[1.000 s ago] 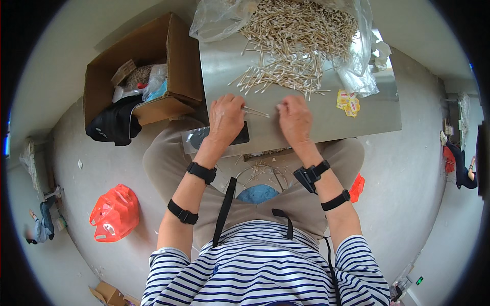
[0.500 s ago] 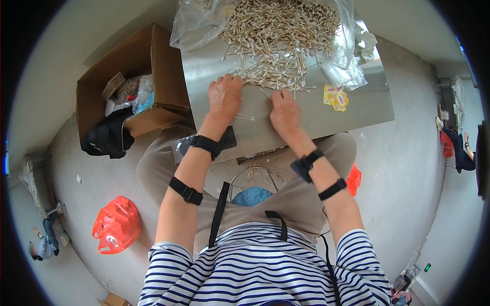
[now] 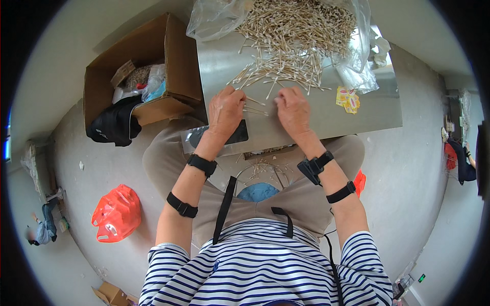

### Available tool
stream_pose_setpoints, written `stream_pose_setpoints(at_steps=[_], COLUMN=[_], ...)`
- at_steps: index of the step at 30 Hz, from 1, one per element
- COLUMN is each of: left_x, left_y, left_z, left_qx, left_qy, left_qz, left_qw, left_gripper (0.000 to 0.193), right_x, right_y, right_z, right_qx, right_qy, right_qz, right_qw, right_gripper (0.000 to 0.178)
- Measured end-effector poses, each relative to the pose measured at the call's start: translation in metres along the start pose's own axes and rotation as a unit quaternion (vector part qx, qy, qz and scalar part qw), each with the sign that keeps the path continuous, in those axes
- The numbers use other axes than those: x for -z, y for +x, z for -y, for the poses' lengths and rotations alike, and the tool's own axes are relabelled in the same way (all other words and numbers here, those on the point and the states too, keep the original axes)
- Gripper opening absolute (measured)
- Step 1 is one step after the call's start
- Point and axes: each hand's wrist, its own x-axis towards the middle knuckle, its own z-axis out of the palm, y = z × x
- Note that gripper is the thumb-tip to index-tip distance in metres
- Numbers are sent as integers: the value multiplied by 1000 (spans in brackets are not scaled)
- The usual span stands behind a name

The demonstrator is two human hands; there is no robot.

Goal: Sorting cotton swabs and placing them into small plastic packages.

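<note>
The left hand (image 3: 224, 113) has its fingers curled in and pinches a few cotton swabs (image 3: 257, 111), whose sticks come out from the fingertips on the side toward the right hand (image 3: 295, 115). Their pale tips point across the gap between the hands and stop short of the right fingertips, apart from them. The right hand is bent inward, thumb and forefinger drawn close together; whether anything sits between them cannot be told. Just beyond both hands, a loose scatter of swabs (image 3: 291, 71) spreads over the metal tabletop (image 3: 367, 116), its nearest sticks close to the fingers of each hand. Behind it this runs into a dense heap (image 3: 296, 25), with a clear plastic bag (image 3: 360, 76) along its right side. Yellow packets (image 3: 348, 100) lie on the table to the right of the right hand, apart from it. A dark flat slab (image 3: 239, 131) lies beside the left wrist near the table's front edge, and a cardboard box (image 3: 182, 66) stands at the table's left side.
</note>
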Motion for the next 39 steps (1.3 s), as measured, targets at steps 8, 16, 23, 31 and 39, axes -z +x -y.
stream_pose_setpoints(at_steps=[8, 16, 23, 31, 39], left_x=[-13, -5, -16, -21, -17], left_y=[-17, -19, 0, 6, 0], left_z=[-6, -8, -9, -3, -2], left_qx=[-45, -19, -44, -26, -33], left_qy=[34, 6, -18, 23, 22], left_qz=[-6, -26, -73, -21, 3], left_qw=[998, 999, 996, 999, 999], left_gripper=[13, 9, 13, 13, 12], right_x=[-31, -14, -16, -21, -23], right_y=[-4, -1, 2, -5, -17], right_z=[25, 7, 4, 10, 15], right_qx=[23, 33, 11, -2, 19], right_qy=[-4, 45, 87, 44, 38], right_qz=[113, 157, 132, 98, 120], right_qw=[993, 986, 987, 994, 992], right_gripper=[2, 4, 4, 6, 8])
